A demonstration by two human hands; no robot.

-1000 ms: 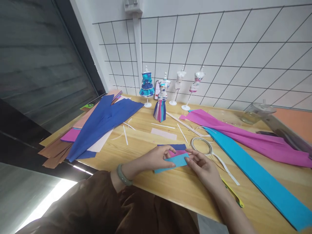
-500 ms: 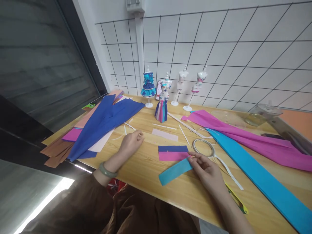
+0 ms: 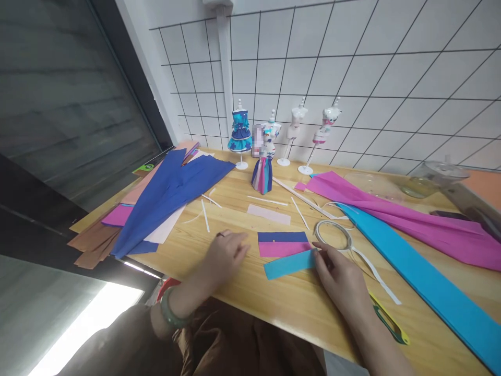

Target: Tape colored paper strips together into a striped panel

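My right hand pinches the right end of a light-blue crepe paper strip between thumb and fingers. The strip lies slanted, its upper edge close along a two-coloured piece, dark-blue paper above and pink paper below. Just left of these papers is my left hand, slightly blurred, low over the table. Its fingers are loosely bent and a little apart, and no object shows in them. Beyond the pink paper lies a pale pink strip. A roll of white tape rests by my right fingertips, its end trailing right.
Small dress forms in paper outfits, one in a striped skirt, stand near the wall. Folded blue paper covers the left side. Long pink paper and cyan paper stretch along the right. A yellow-green cutter lies beside my right forearm.
My left hand has moved right and nearer, towards the papers, its fingers loosening. The right hand has swung the light-blue strip up against the pink paper's lower edge. The view has shifted slightly.
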